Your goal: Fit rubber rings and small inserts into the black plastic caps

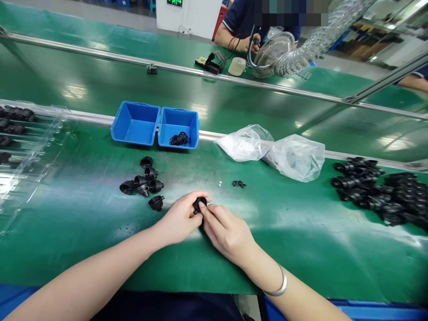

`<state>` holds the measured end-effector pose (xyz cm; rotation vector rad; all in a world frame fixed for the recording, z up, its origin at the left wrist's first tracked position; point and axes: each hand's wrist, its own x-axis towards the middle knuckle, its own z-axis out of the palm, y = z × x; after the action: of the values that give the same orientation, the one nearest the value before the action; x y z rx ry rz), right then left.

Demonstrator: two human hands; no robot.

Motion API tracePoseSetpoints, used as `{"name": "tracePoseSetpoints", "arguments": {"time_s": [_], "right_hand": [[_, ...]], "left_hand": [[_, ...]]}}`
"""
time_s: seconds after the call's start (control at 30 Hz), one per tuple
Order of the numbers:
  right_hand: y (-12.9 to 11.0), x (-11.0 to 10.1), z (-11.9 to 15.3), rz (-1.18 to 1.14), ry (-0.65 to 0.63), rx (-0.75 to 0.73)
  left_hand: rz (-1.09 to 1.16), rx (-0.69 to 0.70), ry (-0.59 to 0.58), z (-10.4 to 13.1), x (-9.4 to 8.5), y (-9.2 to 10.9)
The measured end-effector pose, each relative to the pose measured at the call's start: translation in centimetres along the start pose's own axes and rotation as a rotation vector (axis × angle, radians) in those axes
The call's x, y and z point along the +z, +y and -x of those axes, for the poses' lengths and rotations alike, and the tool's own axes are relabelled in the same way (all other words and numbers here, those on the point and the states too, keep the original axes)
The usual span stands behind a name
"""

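A cluster of black plastic fittings (142,183) lies left on the green bench (301,240). The left hand (180,218) and right hand (227,232) meet at near centre, both pinching one black fitting (199,203). More black parts (381,191) pile at far right.

A: The table (301,249) is covered with green matting; glare from overhead lights is reflected on it in pale patches.

B: A metal rail (100,117) is seen along its far edge. Beyond it, a second green surface (100,84) is bounded by another rail (187,69).

A: Farther back, a grey floor (100,13) and a white cabinet (197,18) with a small green display (174,2) are noted.

B: At upper right a ribbed flexible duct (321,35) is hung over the far side. The room is brightly lit.
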<state>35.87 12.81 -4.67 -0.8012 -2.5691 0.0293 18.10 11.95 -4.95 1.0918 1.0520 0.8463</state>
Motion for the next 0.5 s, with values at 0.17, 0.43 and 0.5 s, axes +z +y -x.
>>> {"name": "tracePoseSetpoints", "arguments": {"time_s": [0.17,0.43,0.5], "right_hand": [[-0.2,0.0,0.0,0.01,-0.042,0.029],[0.7,0.0,0.4,-0.368,0.319,0.183],[0.8,-0.1,0.3,-0.377,0.345,0.208]], "left_hand": [[-0.029,0.013,-0.032,0.1,-0.1,0.3],[0.284,-0.039,-0.114,0.2,0.1,2.0],[0.335,-0.059,-0.113,0.3,0.1,2.2]]}}
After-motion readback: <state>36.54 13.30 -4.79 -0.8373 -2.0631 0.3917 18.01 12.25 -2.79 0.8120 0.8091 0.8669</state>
